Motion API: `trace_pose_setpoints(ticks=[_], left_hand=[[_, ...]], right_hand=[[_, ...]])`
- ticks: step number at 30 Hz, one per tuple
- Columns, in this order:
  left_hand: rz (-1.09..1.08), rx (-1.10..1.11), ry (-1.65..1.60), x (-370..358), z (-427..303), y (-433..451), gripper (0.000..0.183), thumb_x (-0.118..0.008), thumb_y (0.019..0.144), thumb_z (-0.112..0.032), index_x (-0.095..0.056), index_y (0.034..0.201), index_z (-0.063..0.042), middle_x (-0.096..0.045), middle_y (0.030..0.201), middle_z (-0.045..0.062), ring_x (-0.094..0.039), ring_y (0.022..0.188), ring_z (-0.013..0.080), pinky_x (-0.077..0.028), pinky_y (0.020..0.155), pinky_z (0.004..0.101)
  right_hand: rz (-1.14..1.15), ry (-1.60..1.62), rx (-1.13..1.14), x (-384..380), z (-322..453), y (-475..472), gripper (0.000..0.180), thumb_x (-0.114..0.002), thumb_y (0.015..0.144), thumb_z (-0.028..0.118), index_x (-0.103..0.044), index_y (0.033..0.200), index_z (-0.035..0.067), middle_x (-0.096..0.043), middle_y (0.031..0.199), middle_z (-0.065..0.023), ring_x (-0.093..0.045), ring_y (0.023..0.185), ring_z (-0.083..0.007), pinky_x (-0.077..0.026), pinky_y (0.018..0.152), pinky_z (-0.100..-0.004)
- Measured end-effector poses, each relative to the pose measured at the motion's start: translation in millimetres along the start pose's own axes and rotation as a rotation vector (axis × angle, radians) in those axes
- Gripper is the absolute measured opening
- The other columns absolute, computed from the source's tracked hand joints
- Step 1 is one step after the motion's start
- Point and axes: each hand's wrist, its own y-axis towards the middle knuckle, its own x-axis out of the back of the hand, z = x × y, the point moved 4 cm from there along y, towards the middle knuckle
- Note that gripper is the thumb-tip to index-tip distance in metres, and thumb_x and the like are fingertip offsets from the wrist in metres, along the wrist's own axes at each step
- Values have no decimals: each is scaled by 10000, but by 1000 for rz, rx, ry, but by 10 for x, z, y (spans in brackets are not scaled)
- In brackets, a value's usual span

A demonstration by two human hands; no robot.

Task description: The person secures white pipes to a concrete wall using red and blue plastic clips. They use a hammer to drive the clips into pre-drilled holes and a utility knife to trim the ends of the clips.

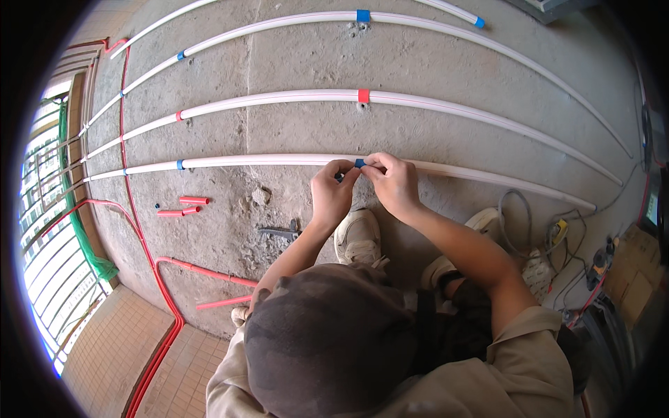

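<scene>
Both my hands meet at the nearest white plastic pipe (272,160), which runs across the rough concrete. My left hand (333,194) pinches the left side of a short blue band (359,163) on that pipe. A small dark blue piece (339,177) shows between its fingers; I cannot tell whether it is part of the band. From the other side, my right hand (395,186) has thumb and forefinger closed on the same band. Fingers partly hide the band and the pipe under it. Farther left, another blue band (180,164) wraps the pipe.
Parallel lie a white pipe with a red band (364,95) and another with a blue band (362,16). Short red tubes (194,200), a dark tool (281,232) and a concrete lump (261,196) are at left. Red conduits (142,240) cross the floor; grey cable (528,209) coils at right.
</scene>
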Motion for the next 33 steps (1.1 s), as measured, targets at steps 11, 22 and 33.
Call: trace_pose_setpoints(ticks=[11, 22, 33], left_hand=[[-170, 66, 139, -180, 36, 107, 92, -752, 866, -71, -687, 854, -7, -715, 803, 182, -687, 766, 402, -529, 708, 472], [48, 219, -399, 28, -289, 217, 340, -678, 999, -261, -601, 1196, 5, -624, 743, 89, -586, 590, 186, -478, 500, 362], [957, 37, -901, -322, -2702, 639, 731, -395, 1062, -653, -469, 1473, -54, -642, 842, 91, -515, 484, 115, -390, 370, 237]], right_hand=[[47, -310, 210, -11, 38, 198, 116, -775, 857, 141, -768, 931, 51, -738, 855, -175, -714, 813, -380, -553, 711, -484], [213, -178, 188, 178, 488, 359, 208, -800, 837, 98, -741, 1026, 32, -670, 922, -121, -683, 790, -305, -545, 723, -415], [246, -614, 710, 2079, 2423, 361, 280, -799, 864, 124, -677, 1077, -10, -672, 1110, -164, -646, 974, -379, -536, 854, -455]])
